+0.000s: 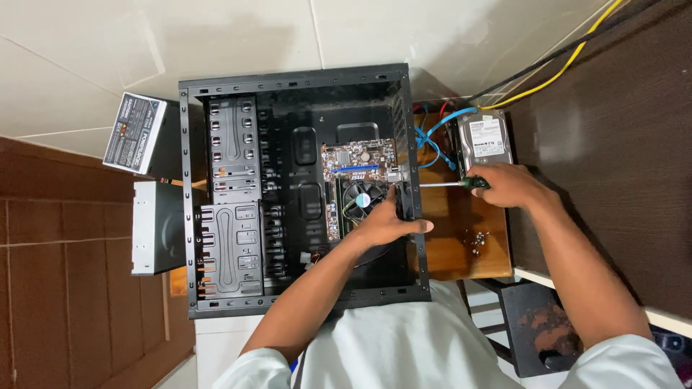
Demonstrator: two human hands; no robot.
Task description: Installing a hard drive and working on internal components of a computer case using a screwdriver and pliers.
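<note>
An open black computer case (231, 202) lies on its side with a motherboard (353, 162) and its cooler fan (362, 198) mounted inside. My left hand (389, 220) reaches into the case and rests at the rear wall beside the fan, fingers curled around the rear fan area. Just outside the rear panel, my right hand (508, 186) grips a green-handled screwdriver (450, 184) whose shaft points left into the case's back wall.
A hard drive (484, 138) with blue cables (436, 133) lies on the wooden table (447, 245) behind the case, with loose screws (477, 241) near it. A power supply (137, 133) and an optical drive (155, 227) sit left of the case. Yellow and black cables (569, 57) run at upper right.
</note>
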